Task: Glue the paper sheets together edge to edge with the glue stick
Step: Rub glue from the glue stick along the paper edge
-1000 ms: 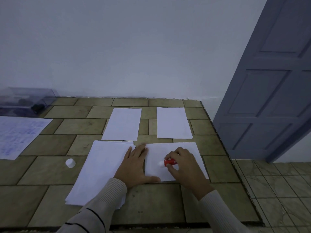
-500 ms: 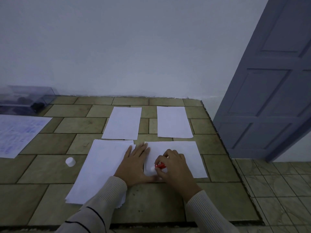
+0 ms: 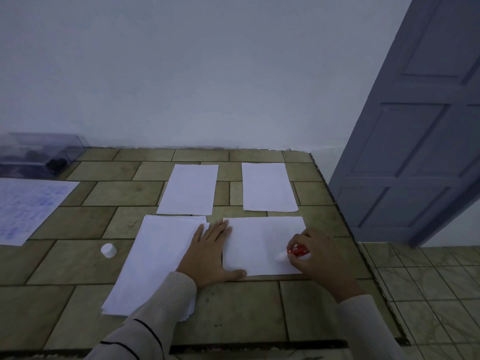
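Here my right hand grips the glue stick, tip pointing left, pressed low on the near sheet; my left hand lies flat, open, pinning its left edge.

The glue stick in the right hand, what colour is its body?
Red, with a whitish tip; the glue stick shows in the head view.

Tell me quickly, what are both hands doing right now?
Left hand flat, pinning the sheet. Right hand rubbing the glue stick near its right edge. Cap off, lying aside.
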